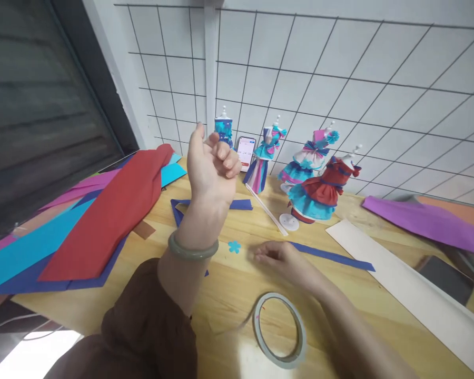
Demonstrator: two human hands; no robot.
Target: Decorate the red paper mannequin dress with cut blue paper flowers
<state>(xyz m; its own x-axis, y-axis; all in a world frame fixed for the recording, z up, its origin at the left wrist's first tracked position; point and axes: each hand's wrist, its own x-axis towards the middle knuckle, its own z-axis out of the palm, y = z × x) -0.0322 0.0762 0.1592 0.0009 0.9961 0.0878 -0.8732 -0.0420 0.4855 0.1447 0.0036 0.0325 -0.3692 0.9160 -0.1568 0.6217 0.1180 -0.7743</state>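
Note:
My left hand (217, 163) is raised above the table with its palm toward me. Its fingers curl loosely, the thumb stands apart, and nothing shows in it. A grey-green bangle (193, 250) circles that wrist. On the table, my right hand (278, 252) rests with bent fingers, slightly blurred, and I see nothing held there. Just left of its fingertips lies a small light-blue paper flower (234, 247). A dark-blue paper strip (335, 257) runs out to the right from behind this hand. Nearer to me lies a roll of tape (259, 329) with its end pulled loose.
Mini dress forms in crepe-paper outfits, including a red and blue dress (326, 184), stand along the grid wall. A lit phone (246, 152) leans among them. Coloured paper sheets (114, 221) pile at left; a cream sheet (403, 284) and dark phone (446, 279) lie right.

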